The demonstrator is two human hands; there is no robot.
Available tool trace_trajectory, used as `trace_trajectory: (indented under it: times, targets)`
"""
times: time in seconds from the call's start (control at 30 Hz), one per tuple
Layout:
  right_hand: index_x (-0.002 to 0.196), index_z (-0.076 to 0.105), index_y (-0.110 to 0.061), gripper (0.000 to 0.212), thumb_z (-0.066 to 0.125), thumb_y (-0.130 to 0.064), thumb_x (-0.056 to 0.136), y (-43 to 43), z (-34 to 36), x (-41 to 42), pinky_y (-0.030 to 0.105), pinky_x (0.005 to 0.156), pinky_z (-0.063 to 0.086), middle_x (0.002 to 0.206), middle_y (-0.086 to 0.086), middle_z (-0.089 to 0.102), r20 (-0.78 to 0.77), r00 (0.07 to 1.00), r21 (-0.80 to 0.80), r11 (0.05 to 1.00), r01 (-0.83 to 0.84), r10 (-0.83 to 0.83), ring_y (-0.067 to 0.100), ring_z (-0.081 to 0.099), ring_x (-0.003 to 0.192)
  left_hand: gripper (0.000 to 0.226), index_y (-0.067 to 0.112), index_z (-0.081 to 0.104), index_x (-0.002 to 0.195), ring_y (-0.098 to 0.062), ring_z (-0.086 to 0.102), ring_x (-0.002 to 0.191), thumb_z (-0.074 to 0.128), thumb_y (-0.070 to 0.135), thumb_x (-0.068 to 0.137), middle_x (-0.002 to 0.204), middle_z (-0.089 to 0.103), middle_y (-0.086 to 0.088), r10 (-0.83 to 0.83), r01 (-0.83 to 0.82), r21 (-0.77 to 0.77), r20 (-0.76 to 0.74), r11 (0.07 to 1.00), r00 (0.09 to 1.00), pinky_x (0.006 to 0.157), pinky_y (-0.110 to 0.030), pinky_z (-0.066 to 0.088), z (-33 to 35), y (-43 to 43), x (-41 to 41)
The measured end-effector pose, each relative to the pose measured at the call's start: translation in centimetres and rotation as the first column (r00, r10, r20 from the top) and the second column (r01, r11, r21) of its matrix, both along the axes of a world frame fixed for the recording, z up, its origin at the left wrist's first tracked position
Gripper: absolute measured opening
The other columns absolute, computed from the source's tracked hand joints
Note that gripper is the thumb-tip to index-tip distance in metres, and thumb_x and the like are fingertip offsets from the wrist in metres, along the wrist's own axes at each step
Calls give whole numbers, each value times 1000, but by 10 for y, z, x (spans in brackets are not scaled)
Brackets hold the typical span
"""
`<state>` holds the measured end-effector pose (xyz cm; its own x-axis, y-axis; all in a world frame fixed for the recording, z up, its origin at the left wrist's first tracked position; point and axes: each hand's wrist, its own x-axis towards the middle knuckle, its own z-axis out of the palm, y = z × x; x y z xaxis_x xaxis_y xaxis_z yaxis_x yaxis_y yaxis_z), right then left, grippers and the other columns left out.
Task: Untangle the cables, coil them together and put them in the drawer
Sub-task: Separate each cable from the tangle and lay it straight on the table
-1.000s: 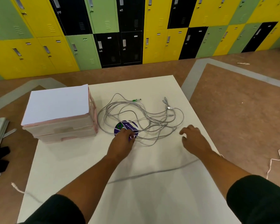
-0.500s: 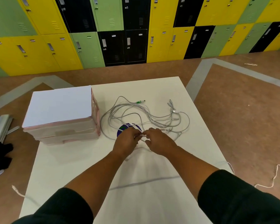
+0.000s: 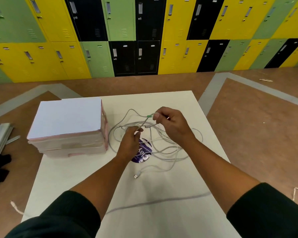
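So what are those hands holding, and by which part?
The right hand pinches the green plug at one cable's end; the left hand pinches a strand of the cable tangle.

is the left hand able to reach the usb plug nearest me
Probably yes: the USB plug lies uncovered on the table close to the left hand, though that hand pinches a cable.

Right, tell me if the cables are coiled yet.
No, the cables sprawl in a loose tangle on the table, the left hand and right hand pinching strands.
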<state>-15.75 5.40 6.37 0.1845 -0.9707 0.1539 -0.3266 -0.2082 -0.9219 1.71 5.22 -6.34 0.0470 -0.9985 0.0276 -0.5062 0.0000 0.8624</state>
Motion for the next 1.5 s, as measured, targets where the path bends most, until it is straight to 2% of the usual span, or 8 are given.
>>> trace_trajectory:
  times: [0.3, 0.47, 0.73, 0.87, 0.97, 1.1, 1.23, 1.5]
  targets:
    - [77, 66, -8, 22, 52, -11, 93, -9, -1, -24, 26, 53, 41, 62, 2, 57, 381, 834, 94, 914, 394, -399, 13, 48, 58, 19, 25, 62, 117, -19, 68, 93, 49, 26, 102, 112, 63, 5, 146, -144, 20, -123, 989, 982, 84, -44, 58, -3, 3, 22]
    - [104, 68, -20, 27, 48, -8, 92, -15, -44, -45, 30, 56, 42, 73, 3, 68, 88, 795, 361, 763, 537, -601, 20, 59, 65, 9, 8, 65, 93, -22, 70, 69, 61, 15, 97, 84, 74, -4, 209, -206, 41, -278, 978, 938, 62, -23, 54, 14, 0, 25]
    - [126, 60, -15, 46, 55, 3, 84, 2, -62, -40, 18, 76, 47, 114, 9, 63, -485, 861, 270, 910, 316, -155, 20, 63, 97, 6, 18, 73, 91, -9, 59, 78, 72, 24, 90, 92, 68, 1, 113, -115, -2, -152, 993, 982, 71, -20, 46, 29, -6, 20]
    - [149, 34, -28, 80, 70, -11, 80, 1, -40, -24, 41, 96, 49, 142, 8, 41, -784, 546, 410, 907, 97, 296, 31, 51, 123, 7, 18, 73, 89, -7, 56, 75, 74, 25, 88, 86, 65, 2, 75, -75, 8, -40, 997, 996, 65, -19, 41, 37, -7, 19]
    - [156, 15, -27, 116, 89, -38, 68, 1, -16, -14, 38, 88, 55, 148, 6, 43, -714, 415, 628, 778, 25, 563, 26, 64, 111, 7, 21, 74, 86, -7, 58, 73, 76, 27, 86, 79, 63, 6, 22, -22, 15, -3, 1000, 1000, 64, -22, 44, 43, -8, 16]
    - [150, 36, -20, 81, 74, -47, 84, -1, -13, 4, 37, 100, 46, 147, 6, 49, -756, 587, 359, 933, 3, 289, 25, 53, 127, 8, 31, 73, 80, -9, 62, 80, 80, 28, 82, 85, 68, 5, -99, 99, 30, -13, 995, 995, 71, -30, 52, 53, -8, 9]
    - [119, 63, -14, 25, 57, -21, 96, -2, -22, 21, 32, 78, 48, 111, 7, 68, -639, 751, 245, 970, -5, 165, 26, 63, 98, 5, 25, 77, 84, -2, 57, 76, 80, 28, 82, 85, 68, 7, -163, 162, -40, -42, 986, 986, 69, -21, 43, 58, -9, 6]
    - [92, 74, -19, 14, 62, -27, 94, -11, -7, 23, 36, 69, 49, 75, -1, 68, -438, 892, 224, 974, -11, 111, 13, 61, 70, 19, 27, 58, 103, -5, 58, 102, 67, 19, 88, 105, 63, 12, -160, 152, -94, -85, 984, 984, 81, -21, 44, 51, -3, 23]
